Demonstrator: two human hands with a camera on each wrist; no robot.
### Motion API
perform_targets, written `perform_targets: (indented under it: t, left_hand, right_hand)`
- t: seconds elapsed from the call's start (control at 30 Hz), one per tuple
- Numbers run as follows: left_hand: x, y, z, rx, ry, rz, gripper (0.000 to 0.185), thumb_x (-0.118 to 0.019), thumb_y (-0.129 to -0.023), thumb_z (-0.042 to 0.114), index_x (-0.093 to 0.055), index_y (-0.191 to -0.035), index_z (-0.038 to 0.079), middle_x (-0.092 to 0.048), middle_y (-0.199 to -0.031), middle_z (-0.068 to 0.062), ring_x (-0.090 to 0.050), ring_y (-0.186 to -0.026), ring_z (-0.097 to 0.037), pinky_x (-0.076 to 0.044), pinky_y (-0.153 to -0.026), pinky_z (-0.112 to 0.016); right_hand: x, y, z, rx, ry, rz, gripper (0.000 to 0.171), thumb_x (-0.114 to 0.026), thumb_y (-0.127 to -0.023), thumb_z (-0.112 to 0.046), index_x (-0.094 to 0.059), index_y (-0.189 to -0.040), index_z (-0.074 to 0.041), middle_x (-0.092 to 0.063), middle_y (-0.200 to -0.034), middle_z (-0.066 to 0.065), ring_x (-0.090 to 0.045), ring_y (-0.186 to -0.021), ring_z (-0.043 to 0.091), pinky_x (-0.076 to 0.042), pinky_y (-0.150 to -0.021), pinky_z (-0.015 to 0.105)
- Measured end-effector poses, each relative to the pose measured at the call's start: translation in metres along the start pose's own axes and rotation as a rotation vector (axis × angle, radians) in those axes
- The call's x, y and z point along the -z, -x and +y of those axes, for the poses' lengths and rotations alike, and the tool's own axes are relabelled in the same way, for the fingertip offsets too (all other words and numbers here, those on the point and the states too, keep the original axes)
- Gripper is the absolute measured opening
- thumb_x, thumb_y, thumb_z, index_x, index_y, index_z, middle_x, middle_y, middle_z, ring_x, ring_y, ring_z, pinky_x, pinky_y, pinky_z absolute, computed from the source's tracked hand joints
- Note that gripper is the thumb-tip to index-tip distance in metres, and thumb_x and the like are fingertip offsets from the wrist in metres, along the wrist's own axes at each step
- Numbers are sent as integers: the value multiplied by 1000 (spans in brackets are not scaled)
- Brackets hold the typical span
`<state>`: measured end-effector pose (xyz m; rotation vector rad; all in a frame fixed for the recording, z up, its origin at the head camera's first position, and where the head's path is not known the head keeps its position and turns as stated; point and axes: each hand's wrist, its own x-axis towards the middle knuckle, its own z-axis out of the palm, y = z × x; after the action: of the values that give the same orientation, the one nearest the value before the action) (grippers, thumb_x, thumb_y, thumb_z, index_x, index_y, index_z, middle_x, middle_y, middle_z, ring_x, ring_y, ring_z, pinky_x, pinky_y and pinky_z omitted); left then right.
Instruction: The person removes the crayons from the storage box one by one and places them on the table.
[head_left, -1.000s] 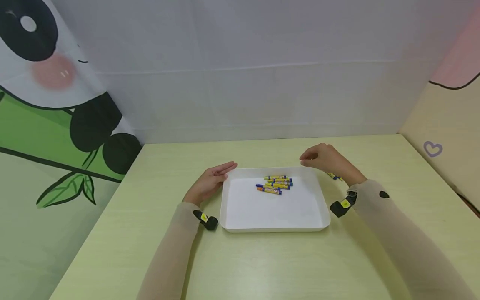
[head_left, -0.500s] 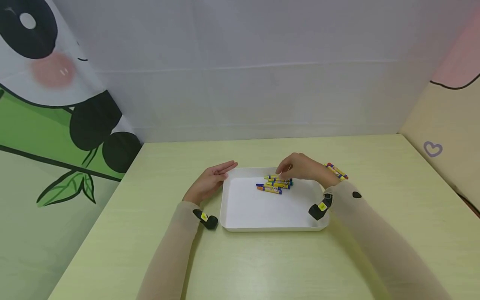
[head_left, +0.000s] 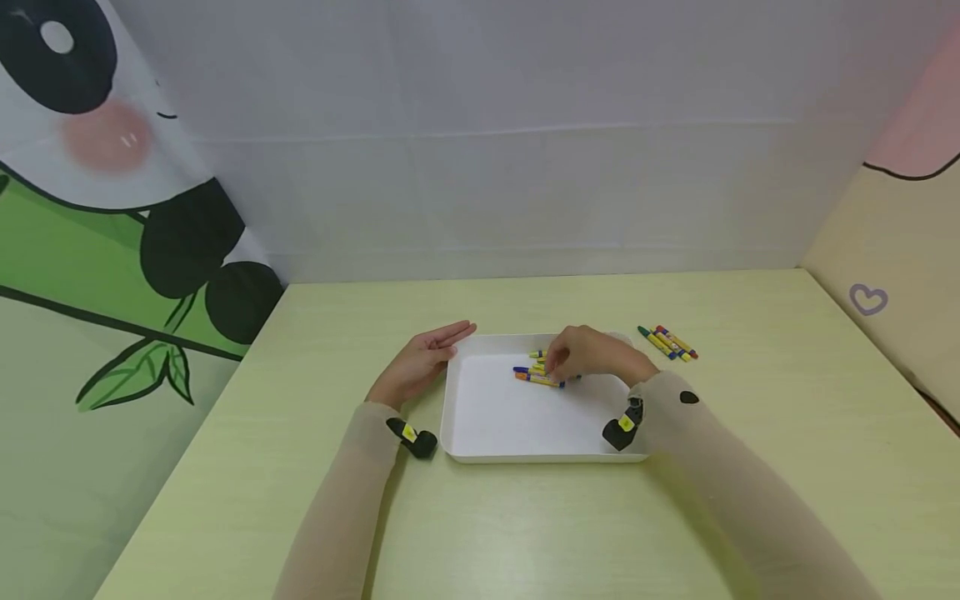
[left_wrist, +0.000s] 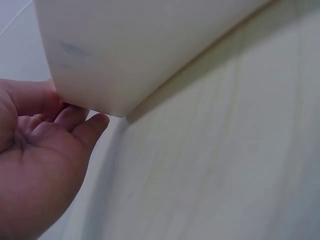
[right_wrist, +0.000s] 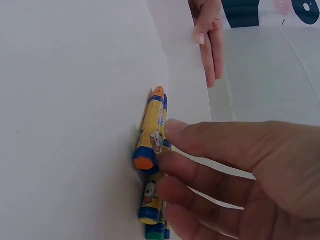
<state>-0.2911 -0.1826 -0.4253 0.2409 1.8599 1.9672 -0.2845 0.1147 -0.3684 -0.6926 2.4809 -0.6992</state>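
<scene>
Spreading across most of the head view, the pale green desk (head_left: 525, 533) carries a white tray (head_left: 517, 433) at its middle, shallow, stiff-walled and light enough, I judge, to slide if nudged. The left hand (head_left: 420, 362) lies flat just beside the tray's left wall, its fingers (left_wrist: 75, 122) straight and touching the rounded corner, holding nothing. The right hand (head_left: 585, 354) reaches over the tray's far half, its fingers (right_wrist: 210, 175) loosely bent and touching the little heap of crayons (head_left: 534, 375) that lies inside the tray; whether this grip has pinched one yet I cannot tell. A second small bunch of crayons (head_left: 667, 342) lies on the desk, well apart to the right of the tray. The orange-tipped crayon (right_wrist: 150, 132) lies on top of the heap: light, rigid but likely brittle, round and prone to roll. A pinch across its paper-wrapped middle, thumb against forefinger, seems the surest hold.
</scene>
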Motion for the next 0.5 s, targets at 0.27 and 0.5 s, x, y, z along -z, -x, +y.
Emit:
perform_targets:
  t: [0.27,0.5]
  left_hand:
    - [-2,2,3,8,0,7,49,-37,-101,-4,-35,-149,6,-37,-154,-6,-30,-144,-20,-27,-116,-39]
    - [-2,3,2,7,6,-3,50,-36,-100,-5,-33,-149,4,-35,-154,-8,-29,-145,-22,-26,-116,-40]
  right_hand:
    - [-5,0,-4,-48,32,10,6,-75,-81,-12,-73,-87,-14,-64,-87,1,-54,-76,14,-44,-66,25]
    - [-8,3,-13,-93,92,-1,9,-78,-80,-15,-73,-88,-18,-64,-93,1,-54,-82,17,-44,-71,29]
